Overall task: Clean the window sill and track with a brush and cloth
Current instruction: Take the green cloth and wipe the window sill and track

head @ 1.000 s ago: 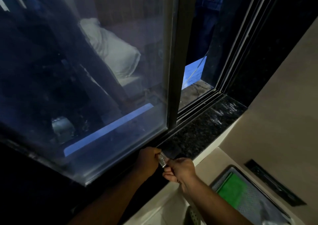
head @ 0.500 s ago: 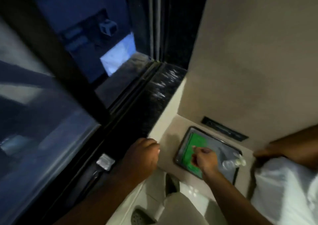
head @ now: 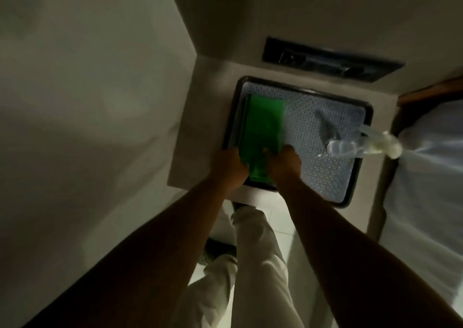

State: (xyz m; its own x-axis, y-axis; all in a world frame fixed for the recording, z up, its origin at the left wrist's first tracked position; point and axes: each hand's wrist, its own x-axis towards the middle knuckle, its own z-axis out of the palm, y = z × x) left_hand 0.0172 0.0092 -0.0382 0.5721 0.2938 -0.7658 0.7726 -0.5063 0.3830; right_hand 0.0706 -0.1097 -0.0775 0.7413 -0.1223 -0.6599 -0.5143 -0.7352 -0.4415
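Both hands are on the near end of the green cloth [head: 260, 137] in the tray [head: 360, 177] (dark, blurry shot): left hand [head: 229, 168] and right hand [head: 284, 163] seem to pinch its edges, though I can't tell for sure.

- We see a green cloth [head: 260, 132], folded flat into a long rectangle, lying on the left part of a dark-rimmed tray [head: 360, 167] with a pale patterned liner.
- Its near end sits between our left hand [head: 231, 168] and right hand [head: 284, 164], both touching it.
- We cannot make out a brush.
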